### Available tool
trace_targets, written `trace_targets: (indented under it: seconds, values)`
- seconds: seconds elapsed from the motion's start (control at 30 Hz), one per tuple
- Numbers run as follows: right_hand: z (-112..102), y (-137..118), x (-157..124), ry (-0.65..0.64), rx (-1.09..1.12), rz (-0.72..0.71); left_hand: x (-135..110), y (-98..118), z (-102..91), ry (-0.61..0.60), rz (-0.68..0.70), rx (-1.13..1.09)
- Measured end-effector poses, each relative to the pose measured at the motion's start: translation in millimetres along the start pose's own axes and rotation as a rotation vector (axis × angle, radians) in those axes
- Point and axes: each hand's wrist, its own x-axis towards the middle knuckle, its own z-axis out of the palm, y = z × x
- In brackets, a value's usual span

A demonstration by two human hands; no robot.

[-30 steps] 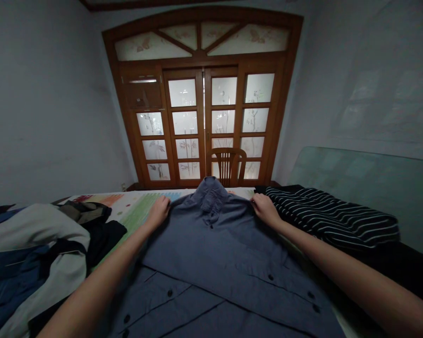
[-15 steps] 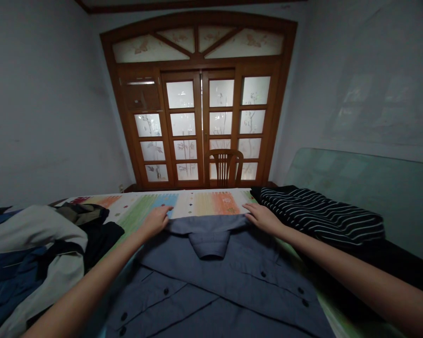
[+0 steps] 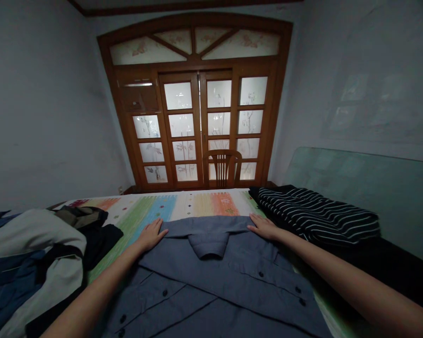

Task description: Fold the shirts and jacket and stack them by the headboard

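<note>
A blue-grey button-up shirt [image 3: 204, 277] lies in front of me with its collar [image 3: 208, 245] near the far edge. Its sleeves are crossed over the body, and dark buttons show on both sides. My left hand [image 3: 151, 234] rests at the far left corner of the shirt, fingers stretched out and thumb on the fabric. At the far right corner lies my right hand [image 3: 264, 227], its fingers apart and touching the cloth. Neither hand grips anything. The near end of the shirt runs out of view.
The shirt lies on a bed with a colourful patterned sheet [image 3: 188, 205]. Grey, navy and dark clothes [image 3: 38, 234] are heaped on the left. A black-and-white striped garment [image 3: 320, 213] lies on the right, before a pale green headboard [image 3: 359, 188]. A wooden chair [image 3: 223, 166] stands beyond the bed.
My left hand has moved slightly left and down, its fingers now flatter on the shirt corner. My right hand has come a little closer, with its fingers laid on the cloth.
</note>
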Motion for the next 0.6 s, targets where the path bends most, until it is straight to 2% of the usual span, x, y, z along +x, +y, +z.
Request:
trace_targets:
  seconds: [0.17, 0.33, 0.47, 0.6]
  values:
    - [-34, -7, 17, -0.072, -0.061, -0.103, 5, -2, -23.3, -0.005, -0.012, 0.025]
    - [-47, -16, 28, -0.143, -0.037, -0.128, 21, -7, -49.5, -0.142, -0.029, 0.086]
    - [-45, -16, 26, -0.092, -0.081, -0.115, 26, -11, -61.2, -0.159, 0.004, 0.120]
    - [-54, -15, 18, 0.066, -0.154, -0.095, 21, -12, -74.0, -0.044, 0.017, 0.157]
